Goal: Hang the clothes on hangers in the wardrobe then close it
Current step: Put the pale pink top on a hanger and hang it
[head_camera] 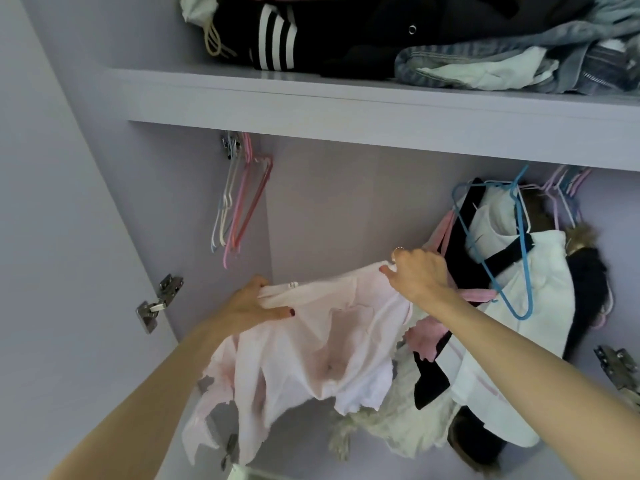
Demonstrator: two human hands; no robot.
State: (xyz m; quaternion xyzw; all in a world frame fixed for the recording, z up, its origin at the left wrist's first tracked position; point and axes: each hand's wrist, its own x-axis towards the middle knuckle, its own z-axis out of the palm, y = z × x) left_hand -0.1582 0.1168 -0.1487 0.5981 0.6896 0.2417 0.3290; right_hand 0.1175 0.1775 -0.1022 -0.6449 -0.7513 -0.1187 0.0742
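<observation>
A pale pink garment (311,344) hangs stretched between my two hands inside the open wardrobe. My left hand (252,303) grips its left top edge, thumb over the fabric. My right hand (415,271) pinches its right top edge, close to a pink hanger (476,295) that lies partly behind my wrist. A bunch of empty hangers (239,202) hangs at the left end of the rail. At the right, several hung clothes (519,282) crowd together, with a blue hanger (512,258) in front of a white garment.
A shelf (346,102) above the rail holds a pile of folded dark, striped and denim clothes (381,32). Metal door hinges (157,303) sit on the left wall, and another hinge (620,372) on the right. More crumpled clothes (398,424) lie below.
</observation>
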